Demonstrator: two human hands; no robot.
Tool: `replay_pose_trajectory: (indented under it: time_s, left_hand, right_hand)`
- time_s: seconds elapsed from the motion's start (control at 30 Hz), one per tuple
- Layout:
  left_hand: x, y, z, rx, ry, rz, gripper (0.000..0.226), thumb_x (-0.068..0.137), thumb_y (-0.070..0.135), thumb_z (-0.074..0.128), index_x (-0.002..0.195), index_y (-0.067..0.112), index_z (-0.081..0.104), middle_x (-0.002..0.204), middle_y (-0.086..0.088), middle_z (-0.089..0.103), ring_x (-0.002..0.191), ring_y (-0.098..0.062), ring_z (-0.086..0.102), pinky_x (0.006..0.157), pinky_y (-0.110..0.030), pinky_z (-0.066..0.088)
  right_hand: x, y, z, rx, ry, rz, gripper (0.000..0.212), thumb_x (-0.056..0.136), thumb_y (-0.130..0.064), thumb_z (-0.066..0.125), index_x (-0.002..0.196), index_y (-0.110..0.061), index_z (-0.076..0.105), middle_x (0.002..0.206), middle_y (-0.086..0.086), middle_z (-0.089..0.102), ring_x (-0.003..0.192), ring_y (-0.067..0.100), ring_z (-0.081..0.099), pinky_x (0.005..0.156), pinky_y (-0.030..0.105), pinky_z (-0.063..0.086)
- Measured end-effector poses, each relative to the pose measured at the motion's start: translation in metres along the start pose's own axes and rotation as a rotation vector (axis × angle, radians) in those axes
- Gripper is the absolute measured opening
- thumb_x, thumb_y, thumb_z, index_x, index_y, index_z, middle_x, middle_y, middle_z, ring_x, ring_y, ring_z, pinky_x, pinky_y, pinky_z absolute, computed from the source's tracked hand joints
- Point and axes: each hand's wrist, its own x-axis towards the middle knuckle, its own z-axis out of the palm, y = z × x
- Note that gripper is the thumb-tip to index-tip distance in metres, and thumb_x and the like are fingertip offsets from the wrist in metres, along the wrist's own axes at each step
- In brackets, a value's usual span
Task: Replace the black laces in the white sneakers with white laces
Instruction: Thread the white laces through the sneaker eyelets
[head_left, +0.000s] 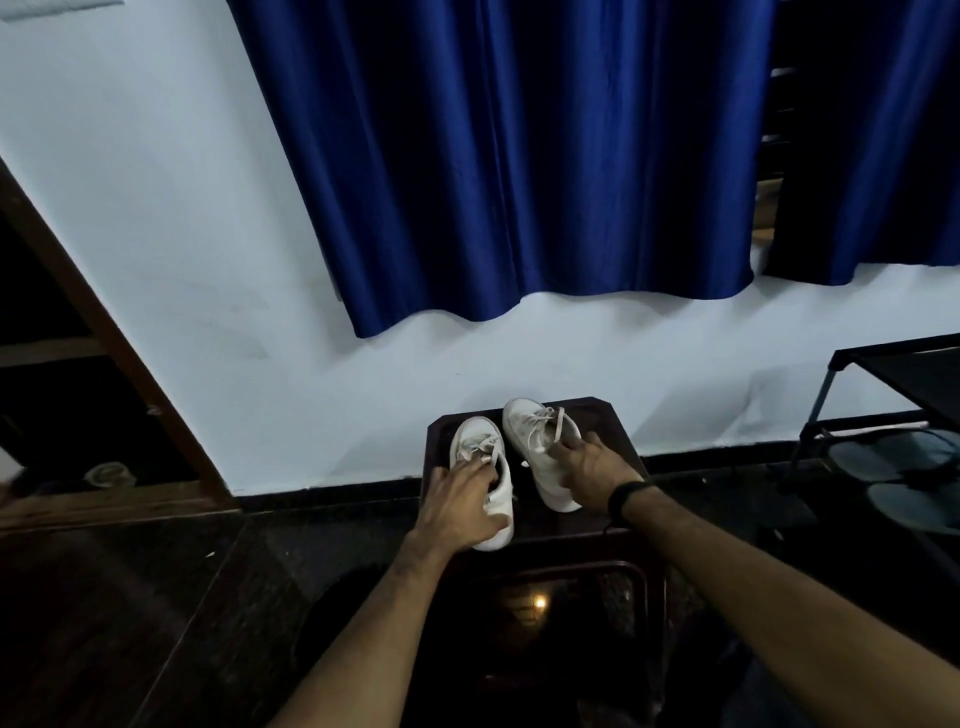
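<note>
Two white sneakers (511, 457) side by side on a dark stool (613, 423) at lower centre of the frame, toes toward the wall; white laces (545, 421) already threaded in both, no black lace visible. Left hand (457, 506) draped over the heel half of the nearer-left shoe, fingers curled around its collar. Right hand (587, 470) spread on the other shoe's side, fingertips at the lace; actual pinch too small to tell. Probably light, semi-stiff shoes, sole rigid, upper yielding. Laces soft, limp, easily slipping. Best gripped at heel collar or sole edge; laces pinched near the stiff tips.
</note>
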Motion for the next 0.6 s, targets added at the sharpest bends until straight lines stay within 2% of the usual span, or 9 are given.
replay_pose_trajectory:
  time_s: [0.13,0.23,0.3,0.4,0.53,0.6]
  left_hand:
    - [0.0,0.007,-0.009,-0.007,-0.094,-0.039,0.053,0.076,0.051,0.069,0.12,0.023,0.059,0.126,0.003,0.062,0.12,-0.022,0.056,0.091,-0.038,0.042]
    - [-0.002,0.012,-0.015,-0.027,-0.144,-0.085,0.047,0.076,0.045,0.07,0.116,0.022,0.059,0.125,-0.001,0.062,0.118,-0.026,0.057,0.091,-0.039,0.046]
    - [-0.002,0.016,-0.017,-0.024,-0.185,-0.112,0.043,0.075,0.041,0.071,0.11,0.02,0.058,0.122,-0.003,0.062,0.115,-0.028,0.058,0.087,-0.039,0.048]
    - [0.002,0.021,-0.022,0.001,-0.248,-0.142,0.037,0.078,0.032,0.07,0.11,0.016,0.057,0.124,-0.007,0.06,0.117,-0.029,0.057,0.085,-0.039,0.048]
    - [0.007,0.021,-0.02,-0.009,-0.278,-0.16,0.035,0.081,0.027,0.067,0.113,0.019,0.057,0.127,-0.007,0.058,0.118,-0.03,0.057,0.089,-0.041,0.048]
    - [0.006,0.02,-0.018,-0.009,-0.268,-0.154,0.035,0.083,0.026,0.065,0.117,0.02,0.057,0.129,-0.007,0.058,0.12,-0.03,0.056,0.092,-0.043,0.046]
  right_hand:
    - [-0.012,-0.02,-0.007,0.017,0.052,-0.063,0.049,0.087,-0.024,0.058,0.135,-0.016,0.047,0.139,0.012,0.046,0.127,0.03,0.045,0.104,0.036,0.03]
    - [-0.016,-0.031,-0.013,0.062,0.055,0.009,0.048,0.086,-0.03,0.06,0.132,-0.021,0.048,0.133,0.007,0.052,0.12,0.031,0.048,0.095,0.035,0.043]
    - [-0.016,-0.039,-0.018,0.083,0.068,0.055,0.058,0.083,-0.031,0.064,0.135,-0.019,0.042,0.127,0.009,0.057,0.119,0.031,0.051,0.09,0.036,0.046]
    - [-0.01,-0.047,-0.023,0.08,-0.01,0.094,0.084,0.08,-0.032,0.069,0.148,-0.016,0.021,0.134,0.01,0.053,0.123,0.032,0.052,0.091,0.041,0.048]
    - [-0.007,-0.057,-0.013,0.111,-0.068,0.144,0.079,0.085,-0.025,0.062,0.15,-0.02,0.017,0.146,0.016,0.038,0.119,0.038,0.055,0.09,0.043,0.048]
    - [-0.006,-0.061,-0.01,0.11,-0.029,0.142,0.069,0.089,-0.023,0.057,0.147,-0.019,0.021,0.141,0.016,0.045,0.115,0.039,0.058,0.087,0.043,0.048]
